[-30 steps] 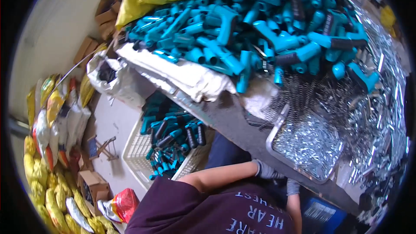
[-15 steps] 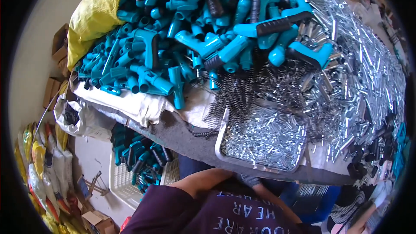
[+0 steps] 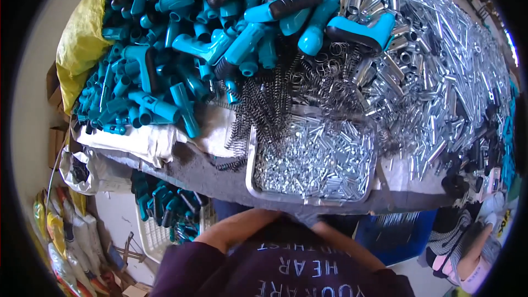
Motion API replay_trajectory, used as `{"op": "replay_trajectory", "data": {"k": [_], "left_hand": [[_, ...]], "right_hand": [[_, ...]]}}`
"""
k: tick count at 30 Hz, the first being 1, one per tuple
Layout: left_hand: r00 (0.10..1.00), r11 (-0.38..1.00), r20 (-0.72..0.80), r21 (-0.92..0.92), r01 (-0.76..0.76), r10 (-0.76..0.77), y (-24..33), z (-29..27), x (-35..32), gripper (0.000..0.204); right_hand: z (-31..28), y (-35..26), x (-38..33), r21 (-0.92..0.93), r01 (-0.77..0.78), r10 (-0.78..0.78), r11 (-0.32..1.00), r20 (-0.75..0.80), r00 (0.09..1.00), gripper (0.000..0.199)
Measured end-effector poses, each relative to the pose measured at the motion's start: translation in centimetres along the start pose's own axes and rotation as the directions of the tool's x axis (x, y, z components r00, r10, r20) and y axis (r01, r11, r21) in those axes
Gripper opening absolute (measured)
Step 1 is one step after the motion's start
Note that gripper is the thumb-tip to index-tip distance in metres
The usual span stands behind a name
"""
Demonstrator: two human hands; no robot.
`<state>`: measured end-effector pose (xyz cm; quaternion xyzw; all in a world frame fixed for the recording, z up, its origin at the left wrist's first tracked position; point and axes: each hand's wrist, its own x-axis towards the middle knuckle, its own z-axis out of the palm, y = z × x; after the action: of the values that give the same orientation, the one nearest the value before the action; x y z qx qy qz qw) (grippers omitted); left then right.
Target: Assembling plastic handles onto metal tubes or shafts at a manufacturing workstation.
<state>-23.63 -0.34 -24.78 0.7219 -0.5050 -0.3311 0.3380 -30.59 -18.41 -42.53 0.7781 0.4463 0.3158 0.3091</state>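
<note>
Both of my forearms come up from the lower edge, close against the front of the worktable. My left forearm point(image 3: 239, 228) bends inward to the table edge, where the hand and its fingers are hidden. My right forearm point(image 3: 346, 245) reaches up to the same place, and that hand is blurred and dark, its fingers not showing. Nearest to both, on the table, stands a metal tray point(image 3: 251, 159) full of small silver metal pins. Dark coil springs point(image 3: 264, 102) lie heaped behind it and hang over its rim. What either hand holds, if anything, cannot be seen.
Teal and black plastic pistol-grip handles point(image 3: 198, 47) are piled at the back left beside a yellow sack point(image 3: 82, 49). Silver metal tubes and rods point(image 3: 440, 77) cover the right. Below are a white crate point(image 3: 144, 236) of handles and a blue bin point(image 3: 396, 242). Another person's arm point(image 3: 476, 247) shows at lower right.
The view has swung, so the tabletop things sit further left. My forearms have shifted slightly, and the right hand is now more blurred. Nothing on the table has visibly moved.
</note>
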Motion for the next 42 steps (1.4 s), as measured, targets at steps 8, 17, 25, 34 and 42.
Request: {"op": "replay_trajectory", "data": {"k": [8,17,25,34,42], "left_hand": [[0.956,0.969,-0.161,0.003,0.249,-0.245,-0.9,-1.1,2.9,0.065],[0.429,0.845,-0.729,-0.441,0.303,-0.534,12.9,-4.6,-9.0,0.047],[0.37,0.847,-0.769,-0.415,0.332,-0.522,17.5,-7.9,-19.4,0.041],[-0.167,0.617,-0.779,-0.59,0.52,-0.604,28.2,-10.4,-38.2,0.04],[0.053,0.773,-0.851,-0.445,0.453,-0.522,5.0,-11.9,-33.5,0.03]], "right_hand": [[-0.3,4.5,4.8,0.734,-0.26,0.284,0.628,0.095,0.954,0.044],[-0.4,5.8,5.8,0.872,-0.371,0.055,-0.32,0.408,0.911,0.043],[-5.7,7.0,19.9,0.245,-0.609,-0.395,-0.755,0.57,0.72,0.042],[2.8,6.2,3.2,-0.525,-0.139,-0.253,-0.84,0.153,0.955,0.045],[0.7,5.3,2.7,-0.065,-0.289,-0.265,-0.955,0.619,0.74,0.043]]}}
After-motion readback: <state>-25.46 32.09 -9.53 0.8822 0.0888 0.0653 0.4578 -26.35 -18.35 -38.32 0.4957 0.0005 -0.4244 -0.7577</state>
